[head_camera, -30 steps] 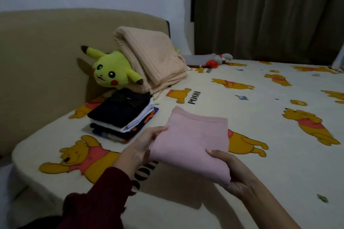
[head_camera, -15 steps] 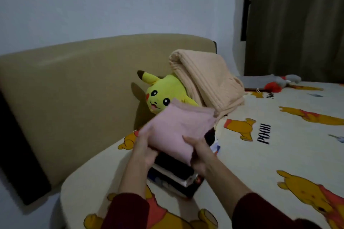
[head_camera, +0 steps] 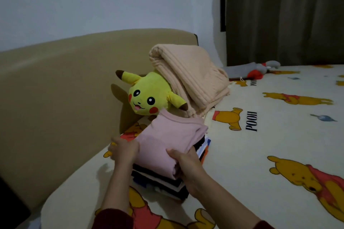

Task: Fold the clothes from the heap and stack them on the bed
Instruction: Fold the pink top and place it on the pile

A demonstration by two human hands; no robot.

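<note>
Head view: dim room, sleeves cut off at the bottom edge.
Pink garment (head_camera: 168, 141): folded, on top of the stack (head_camera: 163, 182) on the bed (head_camera: 270, 145).
Left hand (head_camera: 123, 149): fingers hidden under the pink garment's left edge, gripping it.
Right hand (head_camera: 186, 161): closed on its near corner.
Stack: lower layers dark, hard to tell apart.

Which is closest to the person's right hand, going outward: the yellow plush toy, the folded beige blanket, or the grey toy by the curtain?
1. Yellow plush toy: just beyond the pink garment held by the right hand.
2. Beige blanket: behind the toy, leaning on it.
3. Grey toy: far back, by the curtain.
</note>
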